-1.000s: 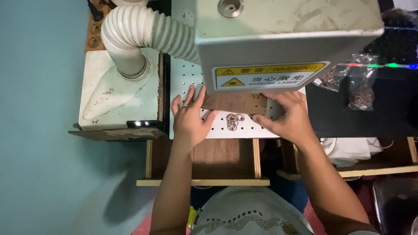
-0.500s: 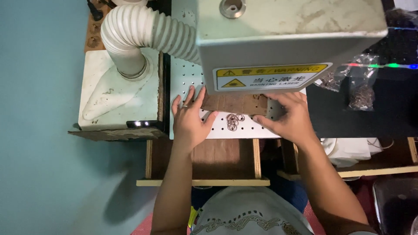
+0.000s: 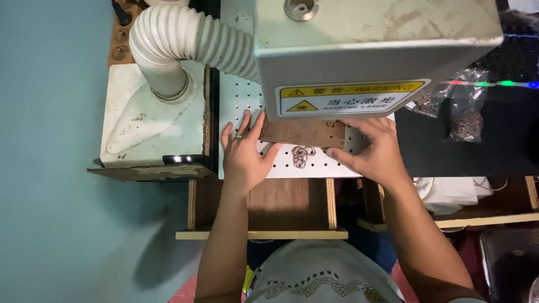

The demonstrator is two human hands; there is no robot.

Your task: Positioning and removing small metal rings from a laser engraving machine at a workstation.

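Setting: a teal wall or floor fills the left of the frame; at centre, a white perforated surface (image 3: 331,165) sits on a wooden frame under a grey machine head (image 3: 376,45) bearing a yellow warning label. Item one: a white ribbed hose (image 3: 174,39), upper left, running down into a pale housing (image 3: 151,120). Item two: a brown cardboard piece (image 3: 303,133), flat on the surface at mid-frame, partly hidden beneath the machine head. Item three: a small cluster of metal rings (image 3: 300,156), lying just below the cardboard's lower edge, between your hands. Item four: clear bags of small metal parts (image 3: 463,120) on a black panel at right. Your left hand (image 3: 244,154) lies flat, fingers spread, holding nothing, fingertips at the cardboard's left edge. Your right hand (image 3: 376,154) is loosely curled at its right edge; whether it pinches anything, I cannot tell. Handling, judged: the cardboard looks light, stiff and easily slid, so take it by its two side edges; the rings look light, hard and inclined to scatter.
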